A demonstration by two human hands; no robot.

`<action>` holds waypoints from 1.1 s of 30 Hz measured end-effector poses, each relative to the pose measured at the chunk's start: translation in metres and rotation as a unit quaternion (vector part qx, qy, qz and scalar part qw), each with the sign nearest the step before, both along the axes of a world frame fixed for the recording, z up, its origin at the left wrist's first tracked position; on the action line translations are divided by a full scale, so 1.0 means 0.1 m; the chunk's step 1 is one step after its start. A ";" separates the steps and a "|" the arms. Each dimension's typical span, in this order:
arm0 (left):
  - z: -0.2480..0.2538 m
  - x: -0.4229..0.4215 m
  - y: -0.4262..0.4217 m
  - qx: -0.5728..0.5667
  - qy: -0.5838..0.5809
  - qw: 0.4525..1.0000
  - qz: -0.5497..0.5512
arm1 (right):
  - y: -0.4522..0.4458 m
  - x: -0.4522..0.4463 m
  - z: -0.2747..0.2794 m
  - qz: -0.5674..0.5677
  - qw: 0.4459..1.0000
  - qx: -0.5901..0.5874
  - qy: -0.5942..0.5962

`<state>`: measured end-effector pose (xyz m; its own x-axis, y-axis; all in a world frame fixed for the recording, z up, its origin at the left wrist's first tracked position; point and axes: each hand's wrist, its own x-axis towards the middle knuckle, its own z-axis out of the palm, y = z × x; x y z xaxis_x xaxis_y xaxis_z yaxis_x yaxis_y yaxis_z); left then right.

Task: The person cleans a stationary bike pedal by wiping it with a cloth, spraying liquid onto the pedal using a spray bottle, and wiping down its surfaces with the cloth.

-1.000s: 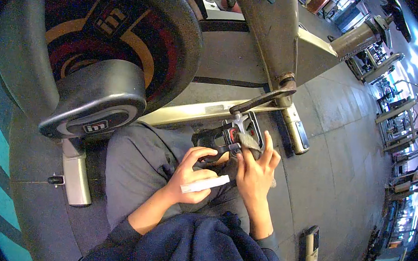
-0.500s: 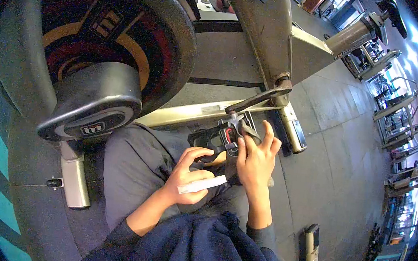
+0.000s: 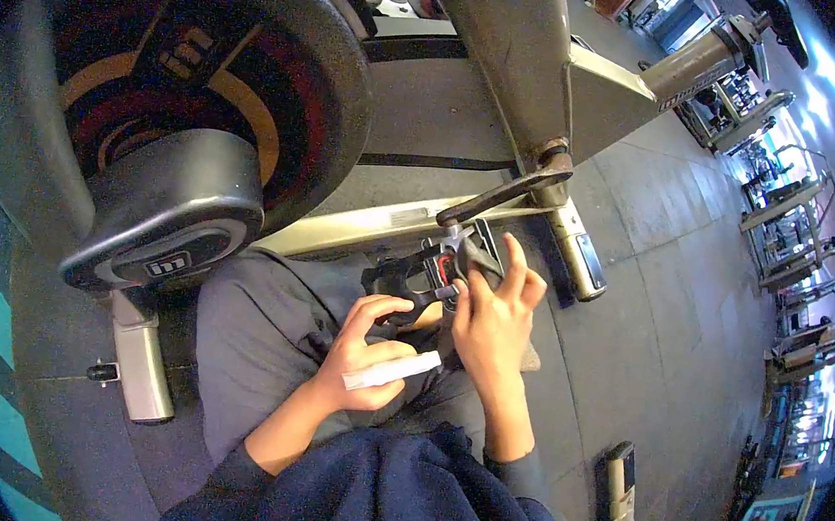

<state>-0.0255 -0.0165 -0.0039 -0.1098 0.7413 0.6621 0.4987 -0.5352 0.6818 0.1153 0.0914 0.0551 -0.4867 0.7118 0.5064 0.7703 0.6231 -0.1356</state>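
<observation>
My left hand (image 3: pixel 363 356) is closed around a white flat stick-like piece (image 3: pixel 393 370), held across the palm under curled fingers. Its thumb and index finger reach toward the black bike pedal (image 3: pixel 398 277), which has a toe cage and a red part (image 3: pixel 444 266) inside. My right hand (image 3: pixel 495 318) is at the pedal's right side, index finger raised, thumb and other fingers pinching a grey strap (image 3: pixel 479 256). The pedal hangs from the crank arm (image 3: pixel 504 197) above my lap. A brownish edge (image 3: pixel 530 358) shows beneath my right wrist, mostly hidden.
The stationary bike's flywheel (image 3: pixel 205 69) and its dark cover (image 3: pixel 164 226) fill the left. Its frame (image 3: pixel 517 59) rises above the pedal, with stabilizer feet (image 3: pixel 575 251) on the tiled floor (image 3: pixel 654 313). Gym machines (image 3: pixel 795 206) line the far right.
The view has shifted slightly, so the bike and hands appear a little further left. Both hands stay at the pedal, with the white piece still in the left.
</observation>
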 end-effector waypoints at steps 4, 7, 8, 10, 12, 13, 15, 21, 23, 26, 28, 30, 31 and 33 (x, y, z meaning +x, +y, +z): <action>-0.04 0.01 0.00 -0.004 0.003 1.000 0.006 | 0.08 -0.23 -0.06 -0.029 0.999 0.037 -0.011; -0.04 0.01 0.01 -0.006 0.001 1.000 0.008 | 0.07 -0.26 -0.07 -0.067 0.996 0.026 -0.048; -0.05 0.01 0.01 -0.006 0.001 1.000 0.011 | 0.07 -0.23 -0.07 -0.070 0.996 0.026 -0.048; -0.05 0.02 0.00 -0.007 0.003 1.000 0.010 | 0.10 -0.17 -0.05 -0.028 0.999 0.026 -0.015; -0.05 0.02 0.00 -0.006 0.007 1.000 0.013 | 0.10 -0.08 -0.04 -0.013 0.999 0.030 -0.008; -0.05 0.02 0.00 -0.005 0.006 1.000 0.012 | 0.07 -0.04 -0.04 -0.012 0.999 0.031 -0.008; -0.05 0.02 0.01 -0.005 0.005 1.000 0.015 | -0.03 0.02 -0.03 -0.019 1.000 0.002 -0.007; -0.04 0.02 0.00 -0.003 0.004 1.000 0.013 | -0.16 0.08 -0.02 -0.048 0.998 0.002 -0.029; -0.04 0.02 0.00 -0.016 -0.015 1.000 0.007 | -0.09 0.02 0.04 -0.048 0.998 -0.003 -0.039; -0.07 0.01 0.01 -0.008 0.007 1.000 0.012 | 0.09 -0.12 0.08 -0.029 0.999 -0.006 -0.035; -0.05 0.01 0.01 -0.006 0.007 1.000 0.012 | 0.15 -0.21 0.05 -0.029 0.999 -0.005 -0.037; -0.05 0.01 0.01 -0.005 0.006 1.000 0.012 | 0.21 -0.29 0.00 -0.029 0.999 -0.004 -0.039; -0.07 0.01 0.02 -0.009 -0.002 1.000 0.016 | 0.24 -0.32 -0.03 -0.037 0.998 0.016 -0.048; -0.07 0.02 0.02 -0.011 -0.006 1.000 0.016 | 0.29 -0.35 -0.03 -0.045 0.996 0.049 -0.053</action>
